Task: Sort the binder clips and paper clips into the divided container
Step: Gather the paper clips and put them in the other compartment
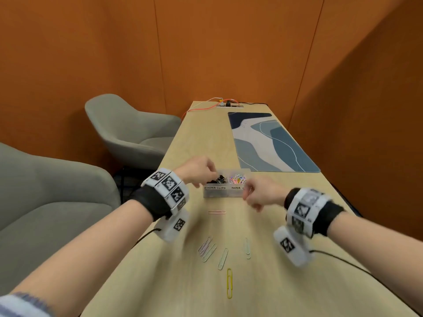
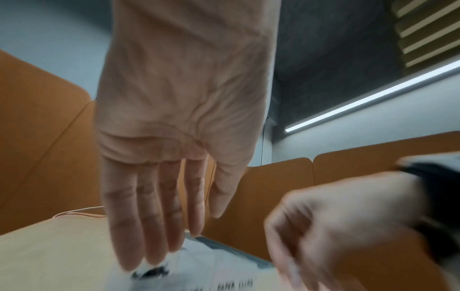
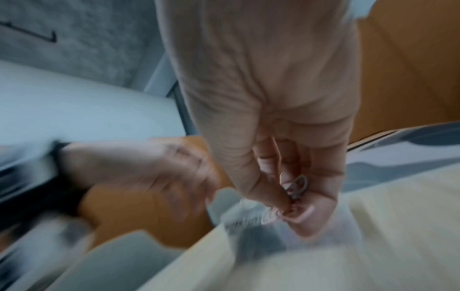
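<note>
My left hand (image 1: pixel 198 168) hangs over the black-clip side of the divided container (image 1: pixel 225 192) at frame centre, fingers straight and holding nothing. My right hand (image 1: pixel 258 195) sits at the container's right end, fingers pinched on a paper clip (image 3: pixel 297 186) (blurry). Loose paper clips (image 1: pixel 223 257) lie lower centre on the table (image 1: pixel 286 282).

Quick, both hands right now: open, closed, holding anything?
Left hand: open, fingers straight above the binder clip compartment, holding nothing.
Right hand: closed, fingers pinching paper clips.
</note>
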The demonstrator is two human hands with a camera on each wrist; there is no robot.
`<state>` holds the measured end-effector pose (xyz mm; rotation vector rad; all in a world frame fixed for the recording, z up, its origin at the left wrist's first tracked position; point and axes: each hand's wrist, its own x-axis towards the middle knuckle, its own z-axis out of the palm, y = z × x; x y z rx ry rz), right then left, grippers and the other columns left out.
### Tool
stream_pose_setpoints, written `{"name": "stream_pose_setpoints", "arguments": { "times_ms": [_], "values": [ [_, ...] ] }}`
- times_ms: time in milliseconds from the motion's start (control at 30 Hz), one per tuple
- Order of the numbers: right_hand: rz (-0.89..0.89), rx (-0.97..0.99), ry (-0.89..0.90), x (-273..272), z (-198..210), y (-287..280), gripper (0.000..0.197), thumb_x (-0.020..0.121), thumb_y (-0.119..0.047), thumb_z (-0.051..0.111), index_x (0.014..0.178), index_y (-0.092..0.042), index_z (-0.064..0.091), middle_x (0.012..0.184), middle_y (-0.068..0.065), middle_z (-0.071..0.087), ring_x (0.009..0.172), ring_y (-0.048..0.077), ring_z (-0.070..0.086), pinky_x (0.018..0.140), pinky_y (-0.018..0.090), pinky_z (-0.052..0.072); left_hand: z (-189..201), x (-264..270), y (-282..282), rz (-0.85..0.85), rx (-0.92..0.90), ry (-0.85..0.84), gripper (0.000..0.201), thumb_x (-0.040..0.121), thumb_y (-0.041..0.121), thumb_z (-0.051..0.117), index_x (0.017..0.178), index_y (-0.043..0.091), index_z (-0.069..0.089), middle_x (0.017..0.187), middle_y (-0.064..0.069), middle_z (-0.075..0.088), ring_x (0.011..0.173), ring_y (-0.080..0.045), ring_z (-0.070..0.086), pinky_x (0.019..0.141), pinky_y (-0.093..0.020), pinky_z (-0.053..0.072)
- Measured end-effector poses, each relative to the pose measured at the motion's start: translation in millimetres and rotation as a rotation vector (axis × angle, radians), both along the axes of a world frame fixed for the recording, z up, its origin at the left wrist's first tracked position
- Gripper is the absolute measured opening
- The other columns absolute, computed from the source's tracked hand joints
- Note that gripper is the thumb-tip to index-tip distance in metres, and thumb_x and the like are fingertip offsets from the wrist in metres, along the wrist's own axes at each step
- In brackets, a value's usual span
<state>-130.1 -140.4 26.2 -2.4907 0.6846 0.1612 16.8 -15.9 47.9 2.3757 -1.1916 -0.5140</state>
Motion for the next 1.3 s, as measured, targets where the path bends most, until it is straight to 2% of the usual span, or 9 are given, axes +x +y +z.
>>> {"name": "stream_pose_setpoints", "arguments": {
  "times_ms": [100, 200, 367, 533, 667, 833, 1033, 1167, 1300],
  "values": [
    [-0.177, 0.006, -0.144, 15.9, 22.1, -26.7, 0.019, 0.080, 0.009, 0.048, 0.076, -0.006, 0.059, 0.056, 0.009, 0.059, 0.041, 0.014, 0.055, 0.045, 0.022, 0.050, -11.8, -5.6, 28.8, -0.062, 0.163, -0.032, 0.015, 0.089, 0.023, 0.057, 0.098, 0.014, 0.065, 0.091, -0.006, 0.067, 0.071, -0.014, 0.060, 0.058, -0.024, 0.054],
    [-0.245, -0.057, -0.215, 33.3, 23.7, -38.1, 0.018, 0.083, 0.008, 0.046, 0.085, -0.003, 0.060, 0.057, 0.009, 0.059, 0.049, 0.020, 0.056, 0.060, 0.031, 0.055, -25.0, -23.2, 49.0, -0.110, 0.297, -0.060, 0.028, 0.090, 0.031, 0.058, 0.111, 0.013, 0.063, 0.107, -0.006, 0.064, 0.075, -0.015, 0.059, 0.061, -0.025, 0.056],
    [-0.218, -0.099, -0.266, 43.1, 10.9, -32.4, 0.027, 0.084, 0.003, 0.044, 0.092, -0.008, 0.067, 0.099, 0.014, 0.066, 0.087, 0.029, 0.063, 0.080, 0.035, 0.054, -41.3, -57.2, 71.5, -0.186, 0.460, -0.043, 0.069, 0.081, 0.057, 0.062, 0.131, 0.014, 0.045, 0.123, -0.005, 0.053, 0.090, -0.023, 0.065, 0.075, -0.035, 0.059],
    [0.113, -0.268, -0.154, 22.5, -8.3, 2.7, 0.030, 0.084, -0.004, 0.044, 0.100, -0.013, 0.068, 0.110, 0.009, 0.069, 0.102, 0.026, 0.061, 0.082, 0.028, 0.045, -45.3, -87.0, 77.3, -0.200, 0.496, -0.045, 0.068, 0.066, 0.065, 0.072, 0.105, 0.018, 0.045, 0.106, 0.000, 0.050, 0.080, -0.019, 0.059, 0.061, -0.031, 0.055],
    [0.429, -0.214, 0.106, 18.5, -39.2, 32.2, 0.043, 0.095, -0.011, 0.037, 0.137, -0.012, 0.046, 0.142, 0.006, 0.051, 0.130, 0.023, 0.047, 0.109, 0.032, 0.035, -47.1, -106.7, 66.7, -0.191, 0.427, -0.156, 0.080, 0.066, 0.072, 0.066, 0.114, 0.010, 0.050, 0.111, -0.006, 0.057, 0.103, -0.024, 0.058, 0.079, -0.030, 0.045],
    [0.532, -0.284, 0.139, 10.1, -55.6, 33.9, 0.038, 0.097, -0.016, 0.037, 0.133, -0.012, 0.049, 0.141, 0.008, 0.052, 0.128, 0.029, 0.047, 0.107, 0.040, 0.036, -52.9, -124.8, 62.1, -0.250, 0.399, -0.247, 0.090, 0.061, 0.066, 0.075, 0.123, 0.009, 0.043, 0.109, -0.006, 0.050, 0.105, -0.024, 0.054, 0.079, -0.031, 0.042],
    [0.521, -0.294, 0.027, -56.7, -54.6, 21.4, 0.035, 0.090, -0.020, 0.050, 0.124, -0.015, 0.058, 0.130, 0.004, 0.060, 0.117, 0.023, 0.056, 0.101, 0.035, 0.041, -59.7, -114.6, 56.5, -0.351, 0.400, -0.204, 0.067, 0.070, 0.040, 0.081, 0.119, 0.011, 0.045, 0.117, -0.009, 0.054, 0.104, -0.027, 0.055, 0.077, -0.032, 0.044],
    [0.510, -0.279, 0.020, -86.9, -50.2, 27.8, 0.043, 0.084, -0.034, 0.062, 0.124, -0.020, 0.058, 0.130, -0.003, 0.057, 0.117, 0.014, 0.052, 0.102, 0.025, 0.037, -61.5, -95.6, 48.4, -0.343, 0.358, -0.187, 0.053, 0.073, 0.031, 0.079, 0.113, 0.010, 0.053, 0.106, -0.009, 0.061, 0.090, -0.022, 0.054, 0.070, -0.028, 0.040],
    [0.474, -0.327, -0.045, -82.7, -52.1, 37.0, 0.033, 0.086, -0.024, 0.058, 0.119, -0.020, 0.060, 0.110, 0.001, 0.061, 0.105, 0.019, 0.055, 0.090, 0.027, 0.041, -61.3, -82.6, 40.2, -0.382, 0.283, -0.279, 0.033, 0.079, 0.024, 0.072, 0.107, 0.009, 0.061, 0.108, -0.009, 0.066, 0.101, -0.025, 0.058, 0.071, -0.025, 0.037]
  ]
}}
